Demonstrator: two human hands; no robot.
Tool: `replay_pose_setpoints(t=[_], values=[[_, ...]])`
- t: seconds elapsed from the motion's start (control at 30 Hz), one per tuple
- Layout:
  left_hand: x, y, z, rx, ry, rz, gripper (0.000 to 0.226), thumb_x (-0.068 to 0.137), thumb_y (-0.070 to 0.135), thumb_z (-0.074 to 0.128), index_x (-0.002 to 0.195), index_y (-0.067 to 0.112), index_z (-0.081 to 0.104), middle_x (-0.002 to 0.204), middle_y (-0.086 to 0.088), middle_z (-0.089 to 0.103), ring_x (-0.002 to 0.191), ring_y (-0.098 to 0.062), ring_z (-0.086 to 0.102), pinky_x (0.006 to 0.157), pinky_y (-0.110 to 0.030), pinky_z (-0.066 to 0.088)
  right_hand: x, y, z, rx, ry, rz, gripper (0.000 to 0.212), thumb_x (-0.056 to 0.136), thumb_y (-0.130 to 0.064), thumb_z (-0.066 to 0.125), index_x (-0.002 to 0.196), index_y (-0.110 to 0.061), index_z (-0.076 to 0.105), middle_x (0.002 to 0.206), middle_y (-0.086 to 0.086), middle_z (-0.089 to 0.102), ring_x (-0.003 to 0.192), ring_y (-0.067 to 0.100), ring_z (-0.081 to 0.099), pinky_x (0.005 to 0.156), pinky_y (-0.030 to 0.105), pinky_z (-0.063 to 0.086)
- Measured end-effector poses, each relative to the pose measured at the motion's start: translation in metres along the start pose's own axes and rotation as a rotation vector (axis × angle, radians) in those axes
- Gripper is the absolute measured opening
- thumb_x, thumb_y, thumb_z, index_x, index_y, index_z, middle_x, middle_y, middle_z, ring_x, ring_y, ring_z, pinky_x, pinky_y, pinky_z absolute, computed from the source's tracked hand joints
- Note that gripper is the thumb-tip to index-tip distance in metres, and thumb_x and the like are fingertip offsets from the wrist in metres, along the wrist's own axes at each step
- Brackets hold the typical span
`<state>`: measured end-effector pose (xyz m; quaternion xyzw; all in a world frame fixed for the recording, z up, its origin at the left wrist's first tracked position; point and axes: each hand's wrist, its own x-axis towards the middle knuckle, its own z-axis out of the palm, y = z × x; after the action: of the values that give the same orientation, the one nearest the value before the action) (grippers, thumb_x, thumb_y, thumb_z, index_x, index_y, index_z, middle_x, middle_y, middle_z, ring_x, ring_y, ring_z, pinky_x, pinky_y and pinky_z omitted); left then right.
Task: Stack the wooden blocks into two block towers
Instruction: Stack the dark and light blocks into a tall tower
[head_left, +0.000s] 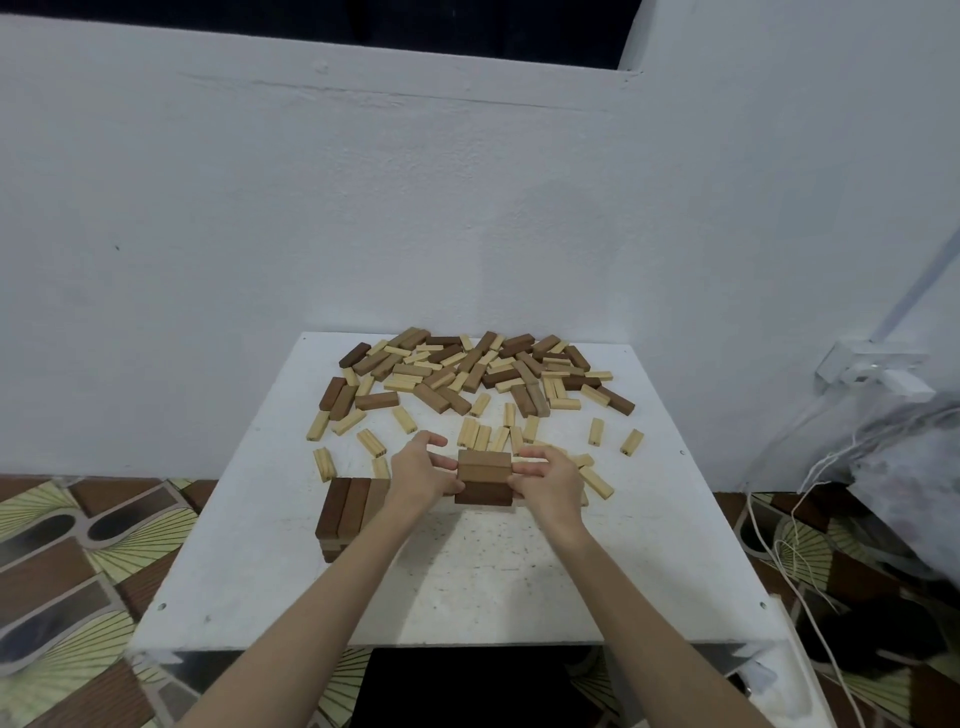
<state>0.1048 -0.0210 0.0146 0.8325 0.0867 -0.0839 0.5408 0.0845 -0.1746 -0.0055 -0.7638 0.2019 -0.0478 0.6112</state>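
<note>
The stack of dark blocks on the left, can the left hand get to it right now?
Probably yes: the stack of dark blocks sits uncovered beside the left hand, which first must release the small tower.

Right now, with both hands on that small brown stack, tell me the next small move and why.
Probably square up the brown stack, then let go. The left hand and right hand hold it from opposite sides, and it looks only two layers tall. The low tower beside it and the loose blocks behind await more layers.

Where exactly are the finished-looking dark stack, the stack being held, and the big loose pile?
dark stack (349, 506): head view, on its top layer.
held stack (484, 470): head view, on its top block's front face.
loose pile (467, 366): head view, on the pile's middle.
</note>
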Motion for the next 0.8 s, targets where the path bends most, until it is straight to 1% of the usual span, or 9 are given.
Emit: replay_pose_setpoints(t=[0.13,0.23,0.37,0.47,0.57,0.67,0.73,0.8], values=[[-0.003,0.005,-0.014,0.003,0.004,0.019,0.054,0.067,-0.01,0.076,0.112,0.007,0.053,0.086,-0.008,0.065,0.088,-0.027,0.065,0.083,-0.043,0.054,-0.003,-0.011,0.005,0.014,-0.005,-0.024,0.031,0.078,0.008,0.067,0.099,-0.014,0.061,0.086,0.002,0.065,0.083,0.017,0.064,0.076,0.03,0.057],[-0.005,0.008,-0.025,0.012,0.005,0.029,0.053,0.067,-0.008,0.077,0.111,0.009,0.052,0.09,-0.009,0.066,0.089,-0.026,0.064,0.081,-0.041,0.055,-0.006,-0.018,0.011,0.037,-0.001,-0.022,0.029,0.079,0.011,0.062,0.099,-0.011,0.062,0.085,0.005,0.065,0.085,0.022,0.065,0.074,0.032,0.058],[-0.009,0.008,-0.04,-0.002,0.023,0.036,0.052,0.067,-0.009,0.076,0.111,0.007,0.054,0.089,-0.01,0.067,0.087,-0.026,0.064,0.078,-0.04,0.056,-0.011,-0.026,0.02,0.054,-0.022,-0.027,0.03,0.08,0.012,0.06,0.1,-0.01,0.062,0.085,0.005,0.065,0.083,0.021,0.065,0.063,0.023,0.056],[-0.013,0.009,-0.053,0.014,0.026,0.033,0.052,0.067,-0.008,0.077,0.11,0.008,0.054,0.087,-0.007,0.067,0.083,-0.024,0.064,0.078,-0.037,0.056,-0.015,-0.031,0.028,0.065,-0.04,-0.032,0.029,0.081,0.013,0.059,0.101,-0.007,0.062,0.088,0.009,0.066,0.087,0.024,0.066,0.061,0.022,0.055],[-0.016,0.01,-0.066,0.032,0.026,0.027,0.053,0.067,-0.007,0.077,0.112,0.006,0.054,0.093,-0.012,0.069,0.084,-0.022,0.064,0.078,-0.032,0.052,-0.02,-0.036,0.037,0.078,-0.055,-0.04,0.028,0.082,0.014,0.056,0.1,-0.007,0.061,0.093,0.014,0.067,0.087,0.026,0.066,0.058,0.021,0.056],[-0.02,0.011,-0.078,0.06,0.047,0.025,0.052,0.068,-0.006,0.077,0.113,0.005,0.055,0.099,-0.014,0.069,0.089,-0.02,0.062,0.082,-0.029,0.046,-0.027,-0.042,0.044,0.085,-0.069,-0.056,0.028,0.084,0.014,0.053,0.1,-0.007,0.061,0.093,0.013,0.066,0.086,0.025,0.066,0.055,0.017,0.055],[-0.022,0.011,-0.085,0.066,0.049,0.021,0.051,0.068,-0.006,0.076,0.113,0.005,0.055,0.098,-0.013,0.069,0.086,-0.018,0.06,0.08,-0.026,0.045,-0.03,-0.044,0.049,0.09,-0.077,-0.058,0.027,0.084,0.013,0.052,0.098,-0.008,0.06,0.094,0.015,0.066,0.088,0.026,0.067,0.055,0.017,0.055],[-0.024,0.009,-0.091,0.071,0.042,0.012,0.051,0.068,-0.007,0.077,0.112,0.006,0.055,0.092,-0.01,0.068,0.08,-0.015,0.059,0.074,-0.022,0.045,-0.034,-0.046,0.054,0.091,-0.084,-0.056,0.025,0.086,0.011,0.054,0.097,-0.011,0.06,0.096,0.015,0.066,0.088,0.026,0.067,0.059,0.021,0.056]])
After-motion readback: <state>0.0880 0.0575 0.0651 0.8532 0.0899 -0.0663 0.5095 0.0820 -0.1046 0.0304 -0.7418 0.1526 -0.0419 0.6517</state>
